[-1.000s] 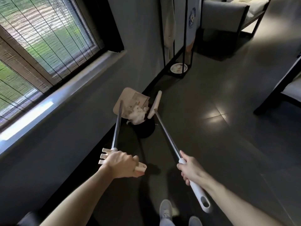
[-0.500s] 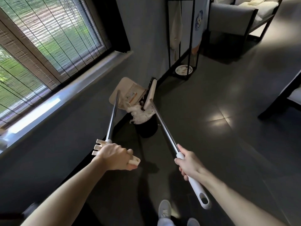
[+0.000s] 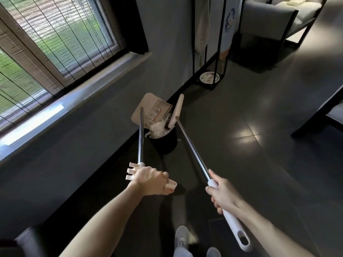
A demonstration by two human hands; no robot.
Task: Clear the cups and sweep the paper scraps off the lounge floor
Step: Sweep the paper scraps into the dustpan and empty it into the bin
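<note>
Left hand [image 3: 150, 179] wrapped round the dustpan [image 3: 146, 106] handle, right hand [image 3: 224, 195] wrapped round the broom [image 3: 192, 147] handle, both poles reaching out to the black bin [image 3: 166, 143], dustpan tilted over its rim, broom head alongside, white paper scraps [image 3: 157, 129] piled at bin mouth.

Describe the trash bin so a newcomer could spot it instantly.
Follow the wall below the window down to the dark floor. A round black bin stands there, under the tilted beige dustpan and broom head. Only it is stuffed with white paper scraps.
</note>
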